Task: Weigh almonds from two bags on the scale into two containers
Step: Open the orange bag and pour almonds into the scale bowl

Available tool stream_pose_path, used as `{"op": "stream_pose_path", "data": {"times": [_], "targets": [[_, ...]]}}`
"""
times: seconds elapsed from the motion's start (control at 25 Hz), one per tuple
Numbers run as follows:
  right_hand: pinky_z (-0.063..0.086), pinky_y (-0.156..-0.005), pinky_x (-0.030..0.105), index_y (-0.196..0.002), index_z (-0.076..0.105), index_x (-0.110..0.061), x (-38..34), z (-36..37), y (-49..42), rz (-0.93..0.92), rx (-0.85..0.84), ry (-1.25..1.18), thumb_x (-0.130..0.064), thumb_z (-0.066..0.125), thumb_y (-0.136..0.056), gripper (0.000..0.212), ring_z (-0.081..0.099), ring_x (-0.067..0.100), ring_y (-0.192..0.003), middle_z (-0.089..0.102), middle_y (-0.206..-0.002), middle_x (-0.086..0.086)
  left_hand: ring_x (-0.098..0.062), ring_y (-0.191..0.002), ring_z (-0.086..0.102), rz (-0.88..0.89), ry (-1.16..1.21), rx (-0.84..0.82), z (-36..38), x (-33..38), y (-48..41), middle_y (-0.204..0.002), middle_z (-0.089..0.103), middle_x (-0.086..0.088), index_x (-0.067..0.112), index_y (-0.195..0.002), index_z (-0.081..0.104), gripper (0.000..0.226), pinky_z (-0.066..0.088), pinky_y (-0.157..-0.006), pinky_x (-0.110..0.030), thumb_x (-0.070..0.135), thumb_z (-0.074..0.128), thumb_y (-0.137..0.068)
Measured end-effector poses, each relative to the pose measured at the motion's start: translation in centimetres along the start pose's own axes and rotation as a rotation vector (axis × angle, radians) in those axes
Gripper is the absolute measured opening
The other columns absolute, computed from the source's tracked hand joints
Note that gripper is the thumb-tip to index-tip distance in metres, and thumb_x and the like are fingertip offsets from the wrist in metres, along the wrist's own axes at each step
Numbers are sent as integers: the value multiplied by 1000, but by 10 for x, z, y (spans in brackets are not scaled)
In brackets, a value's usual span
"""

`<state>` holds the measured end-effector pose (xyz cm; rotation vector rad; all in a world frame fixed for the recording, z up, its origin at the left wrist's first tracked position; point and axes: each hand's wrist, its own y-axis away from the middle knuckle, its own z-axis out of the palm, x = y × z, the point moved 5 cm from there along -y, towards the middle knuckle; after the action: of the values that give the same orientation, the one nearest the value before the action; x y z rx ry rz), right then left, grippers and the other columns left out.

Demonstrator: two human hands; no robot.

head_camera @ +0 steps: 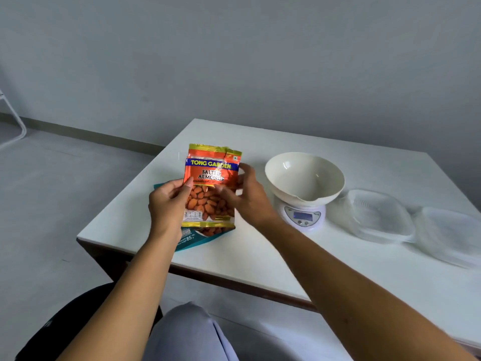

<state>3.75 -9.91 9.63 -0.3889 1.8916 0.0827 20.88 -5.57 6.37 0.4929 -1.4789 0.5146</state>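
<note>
Almond bag [212, 175] reading "Tong Garden Salted Almonds", held in both hands

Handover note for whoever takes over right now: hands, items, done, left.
Left hand and right hand both hold the orange bag upright above the table; its top looks crumpled, and I cannot tell if it is open.
Teal bag lies flat beneath it.
Bowl sits empty on the scale.
Two clear containers to the right look empty.
Done: nothing weighed.
Left: pour, weigh, fill a container; repeat with the other bag.
</note>
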Motion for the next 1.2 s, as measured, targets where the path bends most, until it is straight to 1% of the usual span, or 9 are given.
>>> {"op": "stream_pose_path", "data": {"times": [0.12,0.24,0.36,0.6,0.72,0.88,1.04,1.12,1.2], "targets": [[50,-72,19,-130,46,-12,-39,-44,-2,-117,219,33,-37,62,-88,50,57,11,-93,59,-108,0,-26,-80,74,84,-16,-117,3,21,18,-89,76,-7,19,-88,72,12,60,-75,-41,30,67,-87],[47,-61,22,-100,68,-8,-62,-72,-5,-190,130,297,-38,58,-91,33,63,13,-78,68,-92,0,-26,-83,73,163,-56,-223,16,39,40,-88,76,-8,15,-89,72,10,60,-77,-41,23,66,-89],[47,-54,26,-85,68,-4,-64,-81,9,-195,65,417,-32,54,-94,32,59,10,-61,65,-76,1,-24,-81,73,271,-102,-253,27,49,57,-86,76,-8,14,-88,72,10,60,-77,-44,21,65,-89],[39,-55,32,-69,56,0,-47,-114,36,-26,449,315,-21,49,-96,35,45,19,-59,57,-65,13,-23,-75,73,373,-114,-273,48,61,84,-81,76,-4,25,-82,72,8,60,-71,-44,27,67,-88],[51,-60,30,-104,56,-10,-47,-118,49,8,244,163,-16,45,-97,15,59,16,-71,64,-85,5,-21,-77,74,373,-140,-295,56,62,87,-82,77,-4,25,-83,72,7,60,-74,-46,25,67,-88],[61,-73,44,-99,68,-5,-46,-135,65,42,12,48,-15,44,-95,26,67,27,-93,69,-101,12,-19,-80,74,356,-154,-268,60,69,83,-85,76,-3,24,-85,71,7,60,-76,-46,24,66,-88],[62,-71,35,-100,69,0,-38,-148,68,101,-75,-19,-22,67,-86,26,71,24,-83,69,-95,10,-18,-83,73,434,-241,-274,72,81,84,-86,75,1,21,-89,70,9,60,-75,-36,28,63,-90],[61,-64,26,-93,69,7,-35,-156,63,80,80,-81,-11,68,-85,20,72,20,-73,68,-92,13,-18,-94,69,508,-394,-295,82,84,92,-95,71,6,25,-103,65,28,56,-76,-31,47,64,-85],[58,-58,19,-85,68,9,-31,-162,60,89,193,-193,-7,68,-85,16,71,14,-60,69,-90,16,-16,-119,54,464,-603,-394,96,76,102,-124,55,7,31,-134,41,88,49,-95,-40,75,65,-62]]}}
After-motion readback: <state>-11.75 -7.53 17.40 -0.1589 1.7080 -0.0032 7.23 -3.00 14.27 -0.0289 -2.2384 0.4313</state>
